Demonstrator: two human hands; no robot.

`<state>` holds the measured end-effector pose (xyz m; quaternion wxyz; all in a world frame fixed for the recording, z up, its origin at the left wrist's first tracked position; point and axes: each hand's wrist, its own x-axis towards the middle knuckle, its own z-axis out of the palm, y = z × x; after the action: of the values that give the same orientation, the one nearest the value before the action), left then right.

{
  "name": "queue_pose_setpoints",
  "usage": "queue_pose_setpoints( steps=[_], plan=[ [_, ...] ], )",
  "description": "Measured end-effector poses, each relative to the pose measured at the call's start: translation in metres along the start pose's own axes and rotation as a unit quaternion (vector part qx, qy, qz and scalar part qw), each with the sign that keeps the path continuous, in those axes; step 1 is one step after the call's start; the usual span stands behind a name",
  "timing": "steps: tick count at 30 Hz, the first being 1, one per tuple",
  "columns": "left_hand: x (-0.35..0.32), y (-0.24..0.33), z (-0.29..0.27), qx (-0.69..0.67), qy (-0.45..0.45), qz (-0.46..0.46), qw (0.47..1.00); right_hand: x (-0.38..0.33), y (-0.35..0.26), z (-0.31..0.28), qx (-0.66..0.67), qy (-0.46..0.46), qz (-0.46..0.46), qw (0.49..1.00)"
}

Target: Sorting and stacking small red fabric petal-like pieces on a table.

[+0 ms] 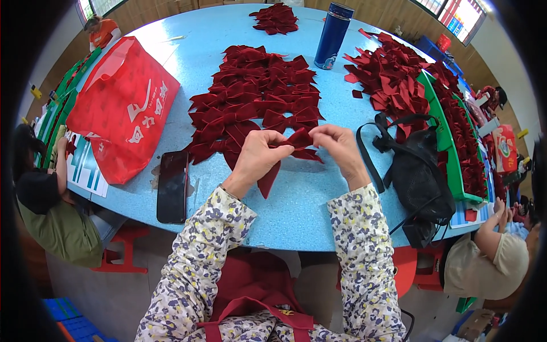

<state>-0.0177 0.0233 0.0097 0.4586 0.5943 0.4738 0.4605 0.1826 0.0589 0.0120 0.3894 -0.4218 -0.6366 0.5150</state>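
Dark red velvet, item one: a bow (300,139) pinched between my two hands above the near edge of the pale blue table (296,211). My left hand (259,155) has fingers curled and clamped on the bow's left loop, with one long tail hanging below the palm. My right hand (341,147) has its fingertips closed on the right loop and the centre knot. Both grip the fabric; neither hand is free.

Item two: a spread of finished red bows (256,94), laid in overlapping rows just beyond my hands. A second, smaller heap (276,18) sits at the far edge.

Item three: loose cut velvet pieces (387,77), piled to my right, running alongside green trays (447,148).

Item four: a dark blue flask (333,35), upright, between the bow rows and the cut pieces.

Item five: a black phone (172,186), face up, left of my forearm. A red bag (122,108) lies beyond it.

Item six: a black strapped bag (419,176) at my right, near the table edge.

Handling note, as I judge it: the work in hand is shaping the bow at its centre. I would keep the knot held firm with the right fingertips and draw the left loop out evenly, so both loops match and the tails fall straight. Velvet pile crushes, so a light pinch at the folds serves better than a hard squeeze.
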Motion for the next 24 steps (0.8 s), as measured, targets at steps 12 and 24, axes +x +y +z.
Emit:
queue_pose_setpoints(
  steps=[12, 24],
  plan=[
    [-0.001, -0.001, 0.0, -0.007, -0.006, 0.031, 0.999, -0.006, -0.006, 0.015, 0.03, -0.067, -0.015, 0.997],
    [-0.004, 0.006, 0.002, 0.081, 0.002, 0.023, 0.996, -0.004, -0.007, 0.021, -0.084, -0.031, -0.148, 0.985]
  ],
)
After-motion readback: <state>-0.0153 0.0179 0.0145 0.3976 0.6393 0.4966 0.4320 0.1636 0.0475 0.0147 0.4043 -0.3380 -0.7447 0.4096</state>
